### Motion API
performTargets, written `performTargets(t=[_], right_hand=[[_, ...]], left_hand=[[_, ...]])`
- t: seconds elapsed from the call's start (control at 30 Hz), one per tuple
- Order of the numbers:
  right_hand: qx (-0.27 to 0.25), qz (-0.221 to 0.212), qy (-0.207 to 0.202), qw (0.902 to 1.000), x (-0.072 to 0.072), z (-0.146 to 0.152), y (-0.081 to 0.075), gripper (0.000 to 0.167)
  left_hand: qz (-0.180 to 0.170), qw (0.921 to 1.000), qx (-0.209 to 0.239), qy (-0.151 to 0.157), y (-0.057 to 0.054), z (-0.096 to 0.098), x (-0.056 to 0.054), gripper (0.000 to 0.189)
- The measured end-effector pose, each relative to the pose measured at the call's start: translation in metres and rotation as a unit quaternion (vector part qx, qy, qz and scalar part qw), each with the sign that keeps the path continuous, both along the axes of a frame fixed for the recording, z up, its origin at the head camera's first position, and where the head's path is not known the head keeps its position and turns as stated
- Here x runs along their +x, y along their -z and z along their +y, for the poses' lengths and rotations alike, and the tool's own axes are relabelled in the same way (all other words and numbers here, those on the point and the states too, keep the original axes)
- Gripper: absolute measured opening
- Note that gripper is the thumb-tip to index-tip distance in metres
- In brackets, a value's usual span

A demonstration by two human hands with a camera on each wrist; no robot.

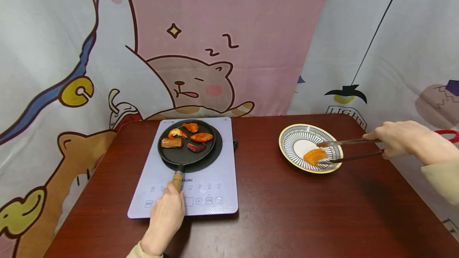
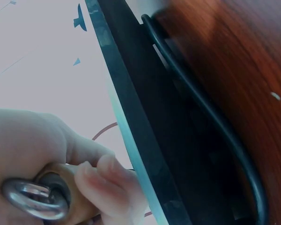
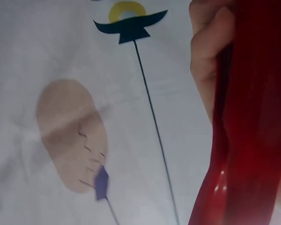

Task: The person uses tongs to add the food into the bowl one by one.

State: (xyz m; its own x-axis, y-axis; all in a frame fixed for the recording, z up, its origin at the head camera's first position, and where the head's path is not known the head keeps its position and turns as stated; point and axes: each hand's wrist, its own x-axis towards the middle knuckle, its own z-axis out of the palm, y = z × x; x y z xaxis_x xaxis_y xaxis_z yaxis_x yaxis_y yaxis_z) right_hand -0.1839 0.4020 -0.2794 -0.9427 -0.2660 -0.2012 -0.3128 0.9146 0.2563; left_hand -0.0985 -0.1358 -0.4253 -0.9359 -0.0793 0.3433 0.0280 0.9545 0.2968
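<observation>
My left hand (image 1: 167,210) grips the wooden handle (image 1: 177,180) of a small black frying pan (image 1: 175,155). In the left wrist view its fingers curl round the handle end, by a metal ring (image 2: 35,199). Several food pieces lie in the pan, among them a shrimp (image 1: 177,132) and a tentacle (image 1: 196,147). At the right, my right hand (image 1: 401,138) holds metal tongs (image 1: 353,142) with red handles (image 3: 257,112). Their arms stand apart, the tips over a patterned plate (image 1: 292,160). Beside the tips lies an orange, ridged food piece (image 1: 314,156); whether they touch it I cannot tell.
The pan stands on a white induction cooker (image 1: 215,186) with a touch panel facing me. A black cable (image 2: 201,98) runs beside the cooker. Both cooker and plate are on a dark red-brown wooden table (image 1: 265,206). Cartoon-printed cloth (image 1: 272,30) hangs behind and at the sides.
</observation>
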Motion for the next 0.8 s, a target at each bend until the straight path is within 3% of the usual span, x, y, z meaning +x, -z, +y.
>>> performTargets(t=[0.37, 0.8], right_hand=[[-0.111, -0.088, -0.023, 0.9896, -0.013, 0.013, 0.024, 0.060], [-0.103, -0.091, -0.039, 0.9897, -0.012, 0.009, 0.031, 0.058]], left_hand=[[-0.002, 1.0000, -0.001, 0.001, 0.000, 0.000, 0.000, 0.039], [-0.011, 0.9999, 0.000, -0.002, -0.001, 0.000, 0.000, 0.039]])
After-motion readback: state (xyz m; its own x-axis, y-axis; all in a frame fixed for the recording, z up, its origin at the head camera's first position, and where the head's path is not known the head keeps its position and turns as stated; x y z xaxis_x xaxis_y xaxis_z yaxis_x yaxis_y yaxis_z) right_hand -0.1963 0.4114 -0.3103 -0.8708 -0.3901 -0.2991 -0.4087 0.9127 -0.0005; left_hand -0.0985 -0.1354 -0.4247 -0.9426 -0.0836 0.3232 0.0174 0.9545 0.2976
